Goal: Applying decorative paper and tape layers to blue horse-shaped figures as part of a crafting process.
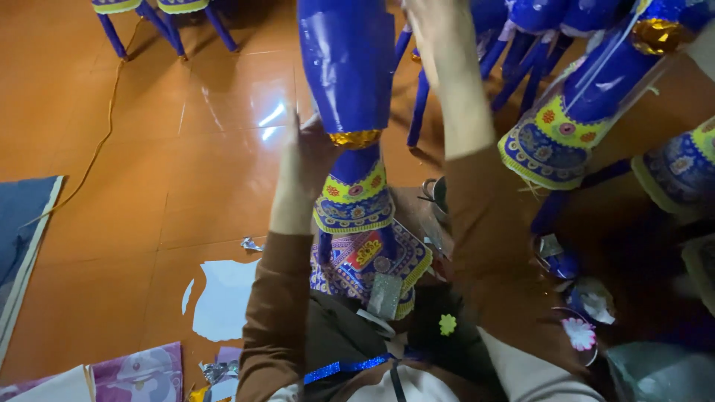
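Observation:
A tall blue paper-covered figure stands upright in front of me, with a gold band at its narrow waist and a skirt of yellow, blue and red patterned trim. My left hand rests flat against its left side near the gold band. My right hand reaches high along its right side, its fingers cut off by the top edge. Both arms wear brown sleeves.
More blue figures with patterned trim lean at the right. Blue chair legs stand at the back left on the orange tiled floor. Paper scraps, a yellow cord and a blue mat lie at the left.

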